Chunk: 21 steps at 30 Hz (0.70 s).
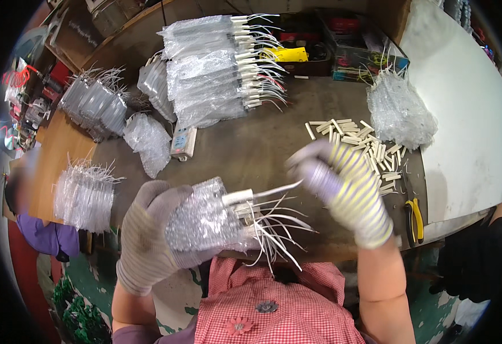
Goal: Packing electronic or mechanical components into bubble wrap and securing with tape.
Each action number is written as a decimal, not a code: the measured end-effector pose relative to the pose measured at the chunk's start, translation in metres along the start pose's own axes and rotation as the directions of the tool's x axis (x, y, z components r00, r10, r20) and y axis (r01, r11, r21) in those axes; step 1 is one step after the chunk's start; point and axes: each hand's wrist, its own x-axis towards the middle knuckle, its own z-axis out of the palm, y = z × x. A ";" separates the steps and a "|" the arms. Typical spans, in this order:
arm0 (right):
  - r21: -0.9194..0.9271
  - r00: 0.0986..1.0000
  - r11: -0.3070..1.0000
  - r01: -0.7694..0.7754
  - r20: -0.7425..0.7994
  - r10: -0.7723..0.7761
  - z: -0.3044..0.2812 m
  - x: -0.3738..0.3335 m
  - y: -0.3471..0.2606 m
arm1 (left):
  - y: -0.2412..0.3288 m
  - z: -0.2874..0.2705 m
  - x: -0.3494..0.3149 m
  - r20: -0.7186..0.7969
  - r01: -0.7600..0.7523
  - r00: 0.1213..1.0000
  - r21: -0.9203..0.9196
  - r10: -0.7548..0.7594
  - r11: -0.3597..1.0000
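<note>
Perhaps wires [273, 238] could tangle if the left hand [150, 238], clasping the wrapped bundle [202, 221], slackens (right hand [345, 192] half-curled, hold unclear).

1. Head camera: left of a head-worn fisheye pair, looking down and forward over the workbench [234, 146].
2. Near range: left hand [150, 235] and right hand [348, 192] mid-frame, checked apron [285, 318] at lower edge.

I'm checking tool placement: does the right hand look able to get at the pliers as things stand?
Probably yes: the pliers lie just right of the right hand, their yellow handles uncovered. Whether it grips the white wire is unclear.
</note>
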 end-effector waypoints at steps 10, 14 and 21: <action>-0.881 0.997 0.473 0.021 -0.019 -0.081 -0.041 0.016 0.100 | 0.030 -0.004 0.022 0.101 -0.082 0.993 0.219 0.061 0.972; -0.631 0.934 0.748 0.204 -0.103 -0.342 -0.027 0.014 0.064 | 0.054 0.017 0.033 0.103 -0.234 0.971 0.225 0.216 0.946; 0.170 0.973 0.984 -0.049 -0.216 0.086 -0.003 -0.045 -0.008 | 0.058 0.049 0.053 0.044 -0.320 0.946 0.272 0.320 0.908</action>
